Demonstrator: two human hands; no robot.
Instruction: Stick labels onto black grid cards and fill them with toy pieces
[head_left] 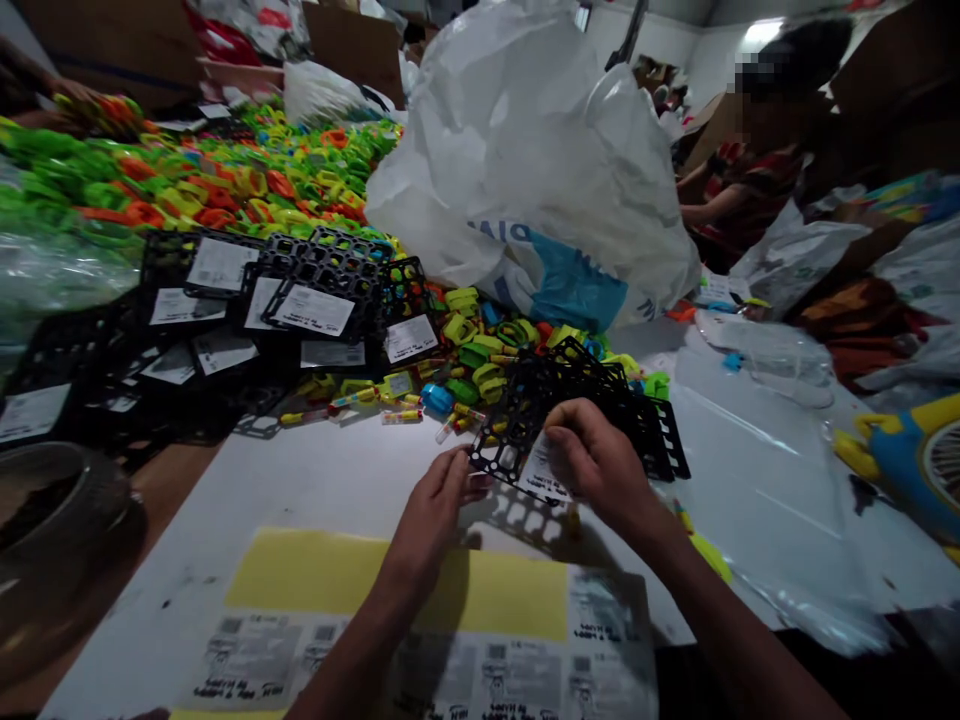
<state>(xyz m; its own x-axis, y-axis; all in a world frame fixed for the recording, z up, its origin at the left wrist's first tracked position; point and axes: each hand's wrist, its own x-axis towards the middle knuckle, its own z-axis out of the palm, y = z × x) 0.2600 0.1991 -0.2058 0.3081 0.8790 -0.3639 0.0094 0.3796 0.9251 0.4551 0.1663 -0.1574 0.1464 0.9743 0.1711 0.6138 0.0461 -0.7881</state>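
Left hand [433, 510] pinches black grid frame [517, 405] by near-left corner; right hand [600, 458], nearer, thumb and forefinger together on white label [540, 474], long side along frame's near edge.

Sole view, worn on the head: faces forward and down across the white tabletop [315, 480]. Left hand [429, 512] and right hand [600, 462] close in, near centre; far wall [712, 60] at upper right.
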